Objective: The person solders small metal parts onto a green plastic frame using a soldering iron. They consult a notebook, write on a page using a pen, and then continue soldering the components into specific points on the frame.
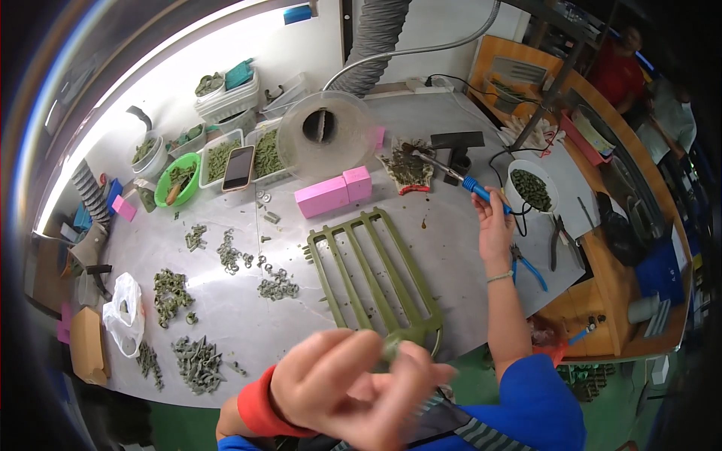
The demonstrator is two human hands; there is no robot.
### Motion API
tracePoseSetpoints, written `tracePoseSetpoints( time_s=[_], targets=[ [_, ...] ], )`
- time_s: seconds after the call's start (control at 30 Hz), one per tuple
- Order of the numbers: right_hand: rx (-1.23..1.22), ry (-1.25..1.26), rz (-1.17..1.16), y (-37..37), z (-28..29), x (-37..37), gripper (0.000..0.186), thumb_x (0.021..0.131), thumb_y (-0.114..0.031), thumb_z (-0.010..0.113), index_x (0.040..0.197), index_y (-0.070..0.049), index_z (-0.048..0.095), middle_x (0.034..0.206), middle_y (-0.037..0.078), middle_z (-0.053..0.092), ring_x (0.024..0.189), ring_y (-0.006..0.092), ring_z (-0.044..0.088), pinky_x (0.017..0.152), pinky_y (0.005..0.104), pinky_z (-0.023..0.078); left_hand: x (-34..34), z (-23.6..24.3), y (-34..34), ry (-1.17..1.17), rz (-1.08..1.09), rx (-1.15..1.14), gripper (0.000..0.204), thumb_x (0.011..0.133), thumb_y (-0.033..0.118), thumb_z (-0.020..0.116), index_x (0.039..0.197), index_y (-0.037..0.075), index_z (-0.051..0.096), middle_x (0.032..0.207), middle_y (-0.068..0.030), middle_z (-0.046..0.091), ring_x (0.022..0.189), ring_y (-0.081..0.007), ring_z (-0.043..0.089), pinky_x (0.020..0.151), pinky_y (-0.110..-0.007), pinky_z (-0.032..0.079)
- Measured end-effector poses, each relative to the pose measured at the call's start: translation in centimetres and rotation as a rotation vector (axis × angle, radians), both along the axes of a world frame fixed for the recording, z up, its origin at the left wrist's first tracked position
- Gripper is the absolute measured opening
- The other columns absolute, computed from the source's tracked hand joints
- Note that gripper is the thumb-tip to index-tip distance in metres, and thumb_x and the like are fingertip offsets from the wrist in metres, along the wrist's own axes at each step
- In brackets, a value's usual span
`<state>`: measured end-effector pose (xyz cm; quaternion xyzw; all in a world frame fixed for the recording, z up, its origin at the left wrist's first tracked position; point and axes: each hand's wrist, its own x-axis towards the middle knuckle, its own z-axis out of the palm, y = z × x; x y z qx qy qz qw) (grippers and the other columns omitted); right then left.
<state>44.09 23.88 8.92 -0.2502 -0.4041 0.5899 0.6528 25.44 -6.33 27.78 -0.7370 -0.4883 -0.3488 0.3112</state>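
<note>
My right hand (pixel 494 229) is closed around the blue handle of a soldering iron (pixel 474 186). The iron's metal tip points up and left, at a dark-stained white cloth (pixel 410 167) with a red edge. Close to the camera and blurred, my left hand (pixel 361 387) has curled fingers and wears a red wristband. A green bit shows at its fingertips; I cannot make out what it is. Beyond that hand lies an olive-green slatted frame (pixel 374 263), whose near end is partly hidden by the fingers.
Pink blocks (pixel 333 192) stand beyond the frame. Piles of small green parts (pixel 198 364) lie at left. Behind are a green bowl (pixel 178 180), a phone (pixel 238 167) on tubs and a clear extraction hood (pixel 325 135). At right are a white bowl (pixel 532 186) and blue-handled pliers (pixel 529 267).
</note>
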Motion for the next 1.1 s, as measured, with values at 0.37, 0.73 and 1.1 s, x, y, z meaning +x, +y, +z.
tracePoseSetpoints(
  time_s=[0.37, 0.73, 1.1],
  targets=[
    [-0.002, 0.024, 0.029, 0.1, -0.5, 0.6, 0.021, 0.100, -0.015, 0.059, 0.110, 0.003, 0.064, 0.106, 0.010, 0.067, 0.098, 0.0213, 0.068, 0.093, 0.0327, 0.055, 6.5, 5.6, -1.5, -0.295, 0.171, -0.032, 0.037, 0.059, 0.005, 0.086, 0.089, 0.017, 0.068, 0.089, -0.0024, 0.056, 0.067, -0.0180, 0.062, 0.059, -0.031, 0.047],
    [-0.007, 0.037, 0.044, -0.3, -0.2, 0.4, 0.020, 0.101, -0.014, 0.059, 0.110, 0.003, 0.064, 0.106, 0.012, 0.067, 0.096, 0.0212, 0.068, 0.089, 0.0319, 0.056, 7.6, 5.4, -1.1, -0.363, 0.019, 0.085, 0.039, 0.067, 0.008, 0.089, 0.098, 0.009, 0.065, 0.103, -0.0077, 0.045, 0.078, -0.0195, 0.056, 0.063, -0.033, 0.048],
    [-0.009, 0.034, 0.011, 0.0, -0.4, 0.4, 0.021, 0.100, -0.015, 0.060, 0.109, 0.003, 0.064, 0.104, 0.010, 0.066, 0.095, 0.0202, 0.068, 0.090, 0.0308, 0.056, 4.2, 2.2, -0.4, 0.153, 0.030, -0.013, 0.038, 0.076, 0.052, 0.081, 0.083, 0.018, 0.065, 0.096, 0.0007, 0.042, 0.078, -0.0193, 0.048, 0.057, -0.028, 0.043]
  ],
)
